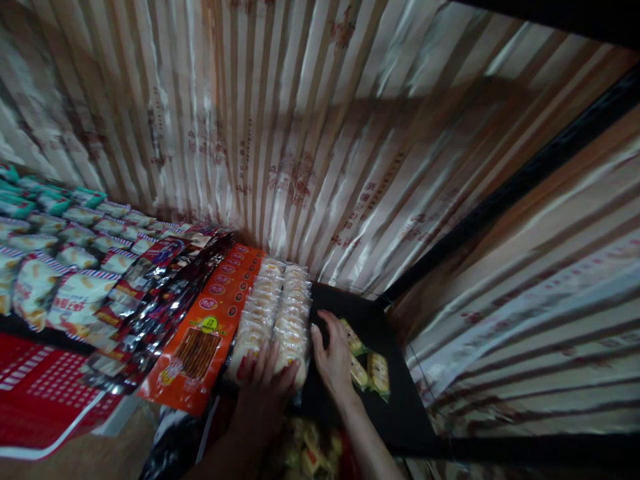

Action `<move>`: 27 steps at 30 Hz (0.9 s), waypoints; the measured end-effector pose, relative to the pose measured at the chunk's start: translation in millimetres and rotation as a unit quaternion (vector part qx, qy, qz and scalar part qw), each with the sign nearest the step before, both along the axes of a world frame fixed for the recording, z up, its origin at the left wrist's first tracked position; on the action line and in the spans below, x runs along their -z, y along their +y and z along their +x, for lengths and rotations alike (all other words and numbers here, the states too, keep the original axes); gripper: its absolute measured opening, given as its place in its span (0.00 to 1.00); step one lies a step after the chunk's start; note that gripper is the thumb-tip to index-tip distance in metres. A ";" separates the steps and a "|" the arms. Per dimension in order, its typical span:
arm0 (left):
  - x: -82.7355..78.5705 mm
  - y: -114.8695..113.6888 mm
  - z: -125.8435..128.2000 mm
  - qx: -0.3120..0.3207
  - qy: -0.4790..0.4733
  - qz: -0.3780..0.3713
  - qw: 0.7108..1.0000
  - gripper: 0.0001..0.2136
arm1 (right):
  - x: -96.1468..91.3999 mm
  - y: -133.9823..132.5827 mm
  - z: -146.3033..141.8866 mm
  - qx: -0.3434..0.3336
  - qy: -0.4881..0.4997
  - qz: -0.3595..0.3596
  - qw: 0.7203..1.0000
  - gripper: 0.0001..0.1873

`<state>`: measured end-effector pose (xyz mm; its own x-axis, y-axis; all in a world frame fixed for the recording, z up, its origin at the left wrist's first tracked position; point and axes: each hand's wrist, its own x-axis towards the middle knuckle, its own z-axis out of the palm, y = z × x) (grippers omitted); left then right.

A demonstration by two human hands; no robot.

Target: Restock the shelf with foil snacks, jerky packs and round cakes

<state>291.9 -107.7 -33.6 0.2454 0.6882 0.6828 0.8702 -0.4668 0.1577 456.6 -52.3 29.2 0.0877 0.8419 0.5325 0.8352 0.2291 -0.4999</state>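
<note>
My left hand (263, 387) lies with fingers spread on the near end of two rows of clear-wrapped round biscuit packets (275, 307) on a dark shelf (400, 407). My right hand (331, 357) rests with fingers stretched out against the right side of those rows. Just right of it lie a few small green-edged snack packets (370, 370) on the shelf. Neither hand grips anything.
Left of the biscuits lie orange snack bags (210, 333), then shiny dark-red bags (160, 293), white and green packets (60, 260) and a red patterned pack (45, 393). Striped paper (300, 133) lines the back and right walls. More packets (305, 453) sit below the shelf.
</note>
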 end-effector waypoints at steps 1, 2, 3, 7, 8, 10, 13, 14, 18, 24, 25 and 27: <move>3.0 0.4 0.9 0.011 0.004 0.005 1.000 0.21 | -4.6 17.5 2.8 -0.014 -0.020 -0.011 1.000 0.22; 5.6 0.7 1.4 0.021 0.010 0.006 1.000 0.22 | -8.2 35.8 5.1 -0.027 -0.042 -0.026 0.998 0.23; 7.6 0.8 1.6 0.027 0.016 0.003 1.000 0.22 | -10.7 54.2 6.8 -0.040 -0.064 -0.050 0.996 0.24; 9.0 1.1 1.2 0.031 0.040 -0.016 0.999 0.24 | -12.7 119.4 6.9 -0.095 -0.162 -0.152 0.970 0.26; 8.6 1.5 1.1 0.031 0.040 -0.011 0.999 0.25 | -11.6 131.9 5.4 -0.101 -0.184 -0.179 0.961 0.26; 7.9 2.9 1.4 0.033 0.042 0.001 0.999 0.25 | -8.0 151.7 1.7 -0.107 -0.214 -0.222 0.945 0.27; 7.7 5.7 2.5 0.035 0.043 0.009 0.998 0.24 | -0.8 169.6 -2.2 -0.112 -0.233 -0.242 0.935 0.27; 7.7 6.5 3.0 0.036 0.043 0.009 0.998 0.24 | 1.3 173.0 -2.4 -0.114 -0.236 -0.241 0.935 0.26; 5.9 8.3 5.3 0.031 0.020 0.008 0.999 0.22 | 5.6 178.0 2.1 -0.122 -0.233 -0.234 0.936 0.25; 3.9 9.5 5.9 0.016 0.016 -0.005 1.000 0.22 | 5.3 174.7 4.0 -0.122 -0.216 -0.225 0.942 0.23; 4.3 9.4 5.5 0.019 0.019 -0.006 1.000 0.23 | 4.5 174.4 3.1 -0.120 -0.211 -0.223 0.944 0.23; 5.4 8.7 4.8 0.024 0.019 -0.004 1.000 0.23 | 1.4 173.3 1.4 -0.115 -0.201 -0.217 0.948 0.23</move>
